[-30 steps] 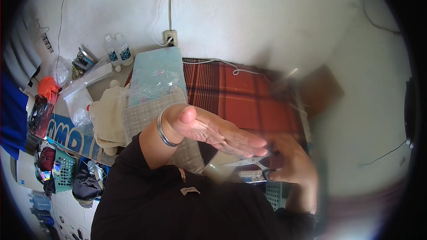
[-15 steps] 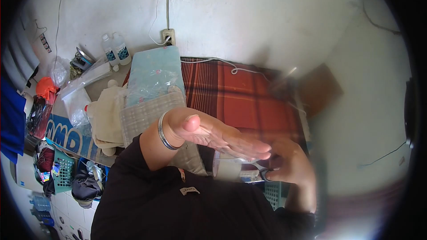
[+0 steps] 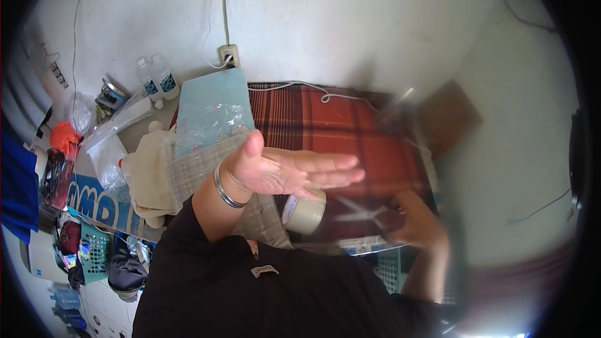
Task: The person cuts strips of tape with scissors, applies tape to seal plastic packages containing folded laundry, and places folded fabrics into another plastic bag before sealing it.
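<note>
My left hand (image 3: 282,172), with a silver bangle at the wrist, is stretched out flat with its thumb raised and holds nothing. Just below its fingertips a wide roll of clear tape (image 3: 309,213) rests on the table's near side. On the right, my right hand (image 3: 418,220) is bent around the handle end of a pair of scissors (image 3: 362,214). The scissors' blades are apart and point left toward the tape. Hand and scissors are both blurred, so the exact finger grip is hard to make out.
A red-brown plaid cloth (image 3: 338,131) covers the table. On the left lie a light-blue plastic-wrapped packet (image 3: 213,106), checked fabric (image 3: 206,159) and stacked cream cloth (image 3: 150,175). Two bottles (image 3: 166,81) stand by the wall, near a socket (image 3: 230,56). A brown board (image 3: 447,119) leans at right.
My left hand has drawn back left and tilted its fingers level, uncovering the tape roll. My right hand has shifted slightly, and the scissors now show more fully with blades apart.
</note>
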Tool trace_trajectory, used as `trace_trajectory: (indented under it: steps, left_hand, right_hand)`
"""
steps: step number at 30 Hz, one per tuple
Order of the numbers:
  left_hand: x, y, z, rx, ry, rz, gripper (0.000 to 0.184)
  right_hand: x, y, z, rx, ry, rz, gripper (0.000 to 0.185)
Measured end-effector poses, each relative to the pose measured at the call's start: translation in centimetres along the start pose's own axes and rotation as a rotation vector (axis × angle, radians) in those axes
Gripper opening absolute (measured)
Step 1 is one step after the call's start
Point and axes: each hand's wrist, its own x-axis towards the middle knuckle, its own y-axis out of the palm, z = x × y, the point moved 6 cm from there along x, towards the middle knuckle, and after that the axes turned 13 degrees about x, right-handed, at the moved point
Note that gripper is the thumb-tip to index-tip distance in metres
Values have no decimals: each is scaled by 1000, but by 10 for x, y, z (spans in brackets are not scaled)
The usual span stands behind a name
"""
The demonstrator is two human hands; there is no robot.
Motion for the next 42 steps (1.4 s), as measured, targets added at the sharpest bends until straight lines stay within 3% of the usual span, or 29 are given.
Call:
trace_trajectory:
  steps: [3,5,7,9,11,12,13,15,17,20,23,27,28,32,33,34,35,37,39,42]
  left_hand:
    - [-8,-12,7,-62,-72,-108,124]
    - [-5,-17,8,-93,-31,-196,118]
    - [-3,-16,13,-78,-66,-185,115]
    - [-3,-21,19,-136,-27,-319,118]
    - [0,-17,30,-134,-40,-314,115]
    - [-1,-18,35,-98,-44,-367,112]
    - [-2,-20,41,-63,-49,-418,108]
    - [1,-16,52,-69,-86,-386,106]
    - [3,-15,61,-89,-68,-436,106]
    - [9,-12,70,-57,-104,-440,106]
    - [10,-11,75,18,-144,-436,108]
    - [12,-11,86,247,-259,-517,115]
    - [11,-14,89,382,-320,-569,117]
    - [-7,-29,90,324,-300,-762,119]
    - [-10,-31,88,320,-307,-751,119]
    - [-12,-31,85,275,-273,-749,118]
    - [-15,-32,82,230,-236,-752,118]
    - [-19,-34,81,222,-199,-732,114]
    - [-17,-35,79,141,-142,-745,114]
    - [-8,-32,79,95,-106,-699,110]
  right_hand:
    - [24,11,-113,3,209,-108,64]
    - [44,27,-191,-61,558,-153,69]
    - [51,40,-207,-186,707,-217,63]
    - [55,48,-200,-307,859,-276,58]
    - [62,51,-158,-472,763,-277,46]
    - [61,45,-117,-298,550,-328,40]
    - [74,59,-126,-50,140,-363,48]
    - [75,66,-54,685,-132,-116,55]
    - [72,83,-24,1057,-206,5,49]
    - [68,85,-8,1209,-182,-42,28]
    - [66,82,-14,1204,-285,-165,18]
    - [50,80,-19,1095,-203,-300,12]
    - [46,80,-26,1010,-220,-375,11]
    - [10,46,-71,892,-205,-619,10]
    - [-13,34,-100,929,49,-849,10]
    - [-41,19,-123,1002,515,-1023,11]
    - [-68,3,-165,812,362,-1234,13]
    - [-129,-6,-248,929,364,-1665,21]
    - [-183,-1,-311,787,596,-1864,29]
    - [-206,9,-357,932,583,-1933,36]
